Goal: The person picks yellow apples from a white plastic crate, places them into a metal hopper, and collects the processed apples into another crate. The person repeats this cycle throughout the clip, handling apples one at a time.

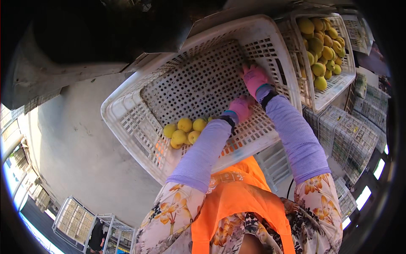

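Observation:
A white perforated plastic crate (186, 80) sits tilted before me, with several round yellow fruits (185, 124) gathered in its lower left corner. My right hand (253, 79), in a pink glove, rests inside near the right end, its fingers apart and no fruit visible in them. My left hand (239, 109), also gloved in pink, is lower in the crate, right of the fruit and near the front wall; its fingers are bent and blurred, and whether they hold anything is unclear.
A second white crate (315, 97) full of yellow fruit stands at the upper right. Stacked crates (347, 139) line the right side. A dark metal edge (160, 42) overhangs the top. At the lower left, a person in dark clothing (96, 235) is beside a white rack (74, 220).

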`<control>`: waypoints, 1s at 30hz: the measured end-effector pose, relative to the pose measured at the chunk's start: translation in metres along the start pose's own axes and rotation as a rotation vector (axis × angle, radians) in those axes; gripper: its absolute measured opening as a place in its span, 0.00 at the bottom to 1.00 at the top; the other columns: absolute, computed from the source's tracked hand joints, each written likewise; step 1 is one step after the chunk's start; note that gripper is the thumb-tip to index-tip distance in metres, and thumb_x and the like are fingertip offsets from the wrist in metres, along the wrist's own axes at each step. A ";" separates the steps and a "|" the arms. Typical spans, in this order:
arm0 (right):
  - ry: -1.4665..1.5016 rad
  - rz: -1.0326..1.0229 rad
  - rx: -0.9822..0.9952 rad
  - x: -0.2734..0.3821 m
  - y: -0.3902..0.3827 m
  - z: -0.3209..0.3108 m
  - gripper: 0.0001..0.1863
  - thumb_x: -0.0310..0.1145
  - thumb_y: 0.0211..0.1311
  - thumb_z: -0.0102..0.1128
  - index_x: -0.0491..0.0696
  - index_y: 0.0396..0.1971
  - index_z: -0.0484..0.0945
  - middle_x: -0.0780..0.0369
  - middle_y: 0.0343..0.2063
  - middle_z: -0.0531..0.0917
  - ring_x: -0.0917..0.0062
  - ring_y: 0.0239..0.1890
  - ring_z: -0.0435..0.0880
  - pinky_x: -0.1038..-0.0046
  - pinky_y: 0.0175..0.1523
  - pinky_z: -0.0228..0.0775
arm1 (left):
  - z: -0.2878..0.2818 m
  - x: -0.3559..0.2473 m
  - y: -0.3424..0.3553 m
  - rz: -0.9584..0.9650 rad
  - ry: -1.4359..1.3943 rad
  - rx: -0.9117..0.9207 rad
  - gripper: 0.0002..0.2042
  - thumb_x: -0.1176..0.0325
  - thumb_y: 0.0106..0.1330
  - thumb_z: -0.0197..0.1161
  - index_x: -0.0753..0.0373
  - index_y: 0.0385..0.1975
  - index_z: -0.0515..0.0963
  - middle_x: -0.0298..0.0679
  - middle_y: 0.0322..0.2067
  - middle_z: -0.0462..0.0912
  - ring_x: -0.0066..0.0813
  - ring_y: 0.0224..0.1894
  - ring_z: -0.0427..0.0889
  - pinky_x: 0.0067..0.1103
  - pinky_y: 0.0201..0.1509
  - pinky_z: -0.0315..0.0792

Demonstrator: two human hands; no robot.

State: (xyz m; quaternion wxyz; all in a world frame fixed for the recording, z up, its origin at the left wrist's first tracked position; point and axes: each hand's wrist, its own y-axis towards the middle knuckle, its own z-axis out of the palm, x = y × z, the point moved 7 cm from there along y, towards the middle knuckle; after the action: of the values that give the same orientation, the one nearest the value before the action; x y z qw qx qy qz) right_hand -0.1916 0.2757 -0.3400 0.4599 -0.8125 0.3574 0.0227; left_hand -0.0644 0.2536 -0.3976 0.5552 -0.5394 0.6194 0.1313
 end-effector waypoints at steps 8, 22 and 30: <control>0.073 0.129 0.015 0.002 0.046 0.043 0.28 0.37 0.57 0.70 0.57 0.61 0.79 0.61 0.53 0.84 0.67 0.57 0.83 0.67 0.58 0.75 | -0.178 0.054 -0.136 -0.391 0.727 0.260 0.16 0.60 0.63 0.62 0.52 0.50 0.86 0.40 0.46 0.90 0.43 0.52 0.88 0.36 0.53 0.81; 2.364 -0.568 -0.193 -0.003 -0.197 -0.165 0.46 0.20 0.51 0.69 0.46 0.74 0.65 0.60 0.58 0.80 0.74 0.60 0.79 0.73 0.66 0.71 | -0.167 0.065 -0.163 -0.658 0.604 0.443 0.38 0.62 0.53 0.70 0.54 0.69 0.71 0.47 0.60 0.82 0.50 0.65 0.79 0.36 0.67 0.76; 2.417 -0.503 -0.251 0.007 -0.231 -0.211 0.44 0.24 0.49 0.75 0.48 0.71 0.69 0.61 0.56 0.79 0.74 0.61 0.78 0.71 0.67 0.69 | -0.175 0.069 -0.168 -0.631 0.624 0.445 0.34 0.57 0.53 0.73 0.56 0.64 0.77 0.47 0.59 0.83 0.42 0.62 0.82 0.32 0.67 0.75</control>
State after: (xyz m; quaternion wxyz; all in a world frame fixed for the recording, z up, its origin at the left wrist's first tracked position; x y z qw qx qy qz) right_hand -0.1088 0.1852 -0.0518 -0.2538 -0.3966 0.3816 -0.7955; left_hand -0.0089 0.0199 -0.3205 0.4575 -0.5827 0.5755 -0.3463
